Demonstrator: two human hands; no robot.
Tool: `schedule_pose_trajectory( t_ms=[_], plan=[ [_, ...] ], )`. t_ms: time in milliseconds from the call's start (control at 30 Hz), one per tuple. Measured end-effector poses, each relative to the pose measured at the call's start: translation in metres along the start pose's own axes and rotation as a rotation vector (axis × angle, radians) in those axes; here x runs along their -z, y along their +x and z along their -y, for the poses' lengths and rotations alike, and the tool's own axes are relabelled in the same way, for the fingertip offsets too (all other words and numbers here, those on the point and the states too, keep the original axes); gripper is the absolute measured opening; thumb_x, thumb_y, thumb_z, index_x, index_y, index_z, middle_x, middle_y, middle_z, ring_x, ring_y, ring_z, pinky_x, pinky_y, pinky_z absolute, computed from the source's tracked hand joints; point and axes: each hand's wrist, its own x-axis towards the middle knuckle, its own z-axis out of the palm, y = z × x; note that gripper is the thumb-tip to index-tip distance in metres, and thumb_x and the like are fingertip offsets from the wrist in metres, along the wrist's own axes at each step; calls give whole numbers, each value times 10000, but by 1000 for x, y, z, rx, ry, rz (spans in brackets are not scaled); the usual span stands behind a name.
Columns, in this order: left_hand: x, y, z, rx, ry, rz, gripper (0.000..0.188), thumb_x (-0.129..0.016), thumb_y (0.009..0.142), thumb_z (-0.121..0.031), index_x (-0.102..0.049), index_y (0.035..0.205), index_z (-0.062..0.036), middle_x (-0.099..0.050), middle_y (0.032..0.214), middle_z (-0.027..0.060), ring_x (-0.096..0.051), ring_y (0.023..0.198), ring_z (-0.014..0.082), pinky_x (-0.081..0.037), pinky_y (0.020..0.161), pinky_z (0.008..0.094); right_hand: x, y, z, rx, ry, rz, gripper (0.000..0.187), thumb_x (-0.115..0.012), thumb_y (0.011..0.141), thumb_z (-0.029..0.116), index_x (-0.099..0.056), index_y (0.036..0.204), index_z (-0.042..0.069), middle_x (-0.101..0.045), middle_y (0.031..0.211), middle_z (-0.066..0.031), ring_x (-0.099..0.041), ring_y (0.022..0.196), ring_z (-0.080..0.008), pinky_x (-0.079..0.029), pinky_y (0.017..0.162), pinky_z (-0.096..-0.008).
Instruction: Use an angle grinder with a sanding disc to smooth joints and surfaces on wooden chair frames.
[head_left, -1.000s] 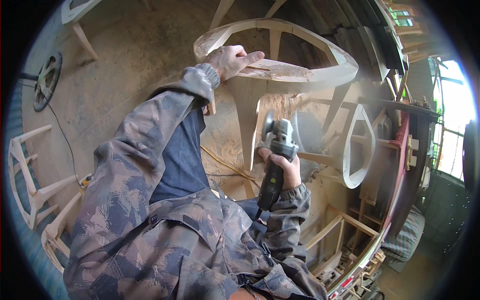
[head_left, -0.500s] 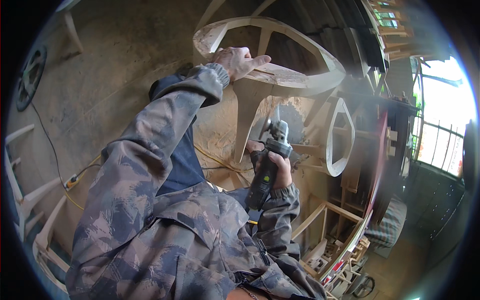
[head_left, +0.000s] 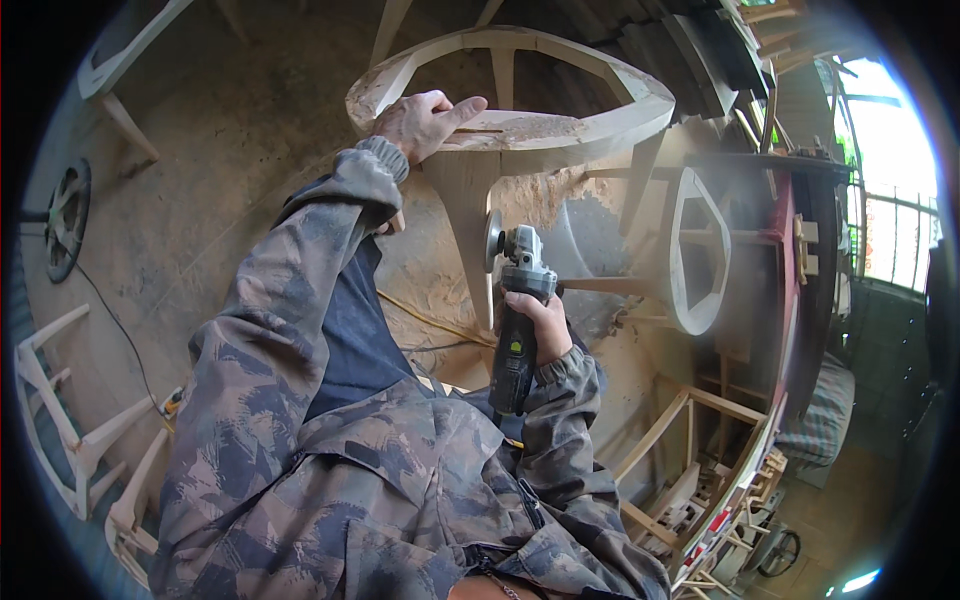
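A pale wooden chair frame (head_left: 622, 132), with a rounded, open seat ring and a tapering leg (head_left: 465, 205), stands in front of me. My left hand (head_left: 418, 126) grips the ring's near left rail, its thumb stretched along the wood and its other fingers over the far side. Lower down, my right hand (head_left: 540, 322) is closed round the black body of an angle grinder (head_left: 517, 345) with a grey metal head. The grinder's round disc (head_left: 494, 240) stands upright at the right edge of the leg. Whether it touches the wood I cannot tell.
Another pale wooden frame (head_left: 680, 305) stands to the right. Sawdust covers the floor (head_left: 250, 130), where a yellow cord (head_left: 430, 318) runs. A black-rimmed wheel (head_left: 68, 220) and more chair frames (head_left: 85, 450) are at the left. Wooden pieces (head_left: 680, 490) are stacked at the lower right.
The grinder has turned and come left and slightly up, bringing its disc beside the leg. My left hand keeps its hold on the rail. The whole view has shifted a little.
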Motion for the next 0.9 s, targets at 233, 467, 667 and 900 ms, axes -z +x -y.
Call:
schedule_pose_trajectory(
  t_ms=[233,467,667,900],
  plan=[
    [7,-1,0,-42,-9,-3,778,-490,758,-800,-672,845,-48,-651,793,103,-615,781,222,-478,755,348,-5,2,13,108,167,83,335,-680,728,200,-547,972,12,-602,734,-108,-608,584,-204,-513,517,-322],
    [15,-3,8,-58,-23,0,686,-509,840,-695,-669,842,-28,-613,757,58,-555,748,138,-440,729,287,-5,17,16,163,117,126,389,-732,684,122,-544,1002,-2,-581,755,-71,-603,617,-173,-509,569,-308],
    [17,-8,0,-61,-64,-7,651,-551,837,-668,-670,842,-28,-631,761,50,-562,729,129,-448,711,286,-4,18,13,222,-88,80,456,-765,663,122,-550,1042,-14,-635,839,-79,-630,668,-156,-530,611,-300],
    [18,-7,9,-61,-117,-6,613,-538,874,-623,-665,842,-24,-619,754,35,-540,703,109,-446,675,282,2,19,13,212,11,81,472,-768,658,118,-554,1058,-9,-639,838,-75,-628,670,-152,-525,620,-291]
  ],
)
